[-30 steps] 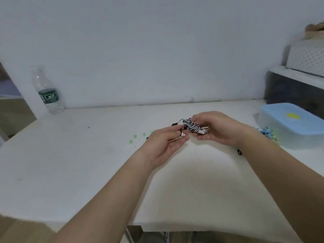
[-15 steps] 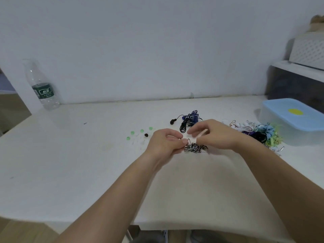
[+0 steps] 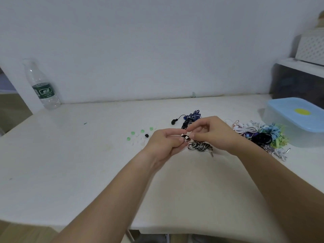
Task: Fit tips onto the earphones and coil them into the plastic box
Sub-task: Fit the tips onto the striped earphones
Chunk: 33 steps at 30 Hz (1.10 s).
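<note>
**A tiny fit that may slip at the frame's centre**

The likeliest failure is the tip popping off or going on crooked, since the piece is small and the pinch covers it. A dropped tip could roll among the loose tips [image 3: 138,135] scattered left of centre. A tug on the bud could also drag the striped cable [image 3: 199,146] and loosen its bundle. The plastic box [image 3: 287,118] at the right edge has its blue lid on, so it must be opened before any coil goes in.

The left hand [image 3: 168,142], fingers curled, pinches the striped earbud [image 3: 185,137] at mid-frame. The right hand [image 3: 212,133] meets it from the right, thumb and forefinger pinching the bud's end. Whether a tip already sits between those fingers is too small to tell.

The cable lies bunched on the table [image 3: 78,163] just below and between the hands, its plug [image 3: 211,153] pointing lower right. The box stands well apart from both hands, beyond the pile of other earphones [image 3: 263,137].
</note>
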Available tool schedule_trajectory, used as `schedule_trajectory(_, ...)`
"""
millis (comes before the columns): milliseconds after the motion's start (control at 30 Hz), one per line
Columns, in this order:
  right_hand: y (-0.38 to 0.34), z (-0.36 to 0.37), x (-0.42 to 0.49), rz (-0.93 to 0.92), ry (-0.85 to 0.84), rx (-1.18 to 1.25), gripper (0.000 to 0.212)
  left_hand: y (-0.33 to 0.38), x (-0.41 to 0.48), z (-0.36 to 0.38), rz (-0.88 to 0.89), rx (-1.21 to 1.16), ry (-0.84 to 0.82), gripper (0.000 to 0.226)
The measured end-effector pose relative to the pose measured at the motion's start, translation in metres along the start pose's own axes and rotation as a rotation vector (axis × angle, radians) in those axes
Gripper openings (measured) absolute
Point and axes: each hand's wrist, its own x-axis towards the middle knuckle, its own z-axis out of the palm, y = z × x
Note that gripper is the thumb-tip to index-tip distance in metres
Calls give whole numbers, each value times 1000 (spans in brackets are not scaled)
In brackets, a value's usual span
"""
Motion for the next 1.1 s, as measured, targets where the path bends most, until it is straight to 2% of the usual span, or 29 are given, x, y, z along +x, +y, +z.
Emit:
schedule_trajectory(233, 0, 6, 3, 27, 14, -13, 3, -3, 3, 3, 118, 153, 120, 16)
schedule_trajectory(367, 0, 6, 3, 3, -38, -24, 7, -3, 1, 3, 200, 220, 124, 12)
schedule_trajectory(567, 1, 6, 6, 27, -38, -118, 3, 3, -2, 2, 186, 233, 140, 14)
schedule_trajectory(633, 3, 5, 7, 36, -26, -188, 2, 9, -3, -2, 216, 276, 206, 22)
schedule_trajectory(700, 3, 3, 8, 38, -11, -257, 2, 18, -4, -10, 287, 274, 341, 27)
schedule_trajectory(800, 2, 3, 10, 23, 9, -346, 2, 34, -6, -28, 348, 267, 499, 25)
schedule_trajectory(933, -3, 8, 15, -32, 59, -429, 2, 39, -2, -50, 350, 520, 575, 25)
schedule_trajectory(1100, -4, 17, 29, 0, 66, -335, 10, 28, 5, -52, 316, 882, 511, 27)
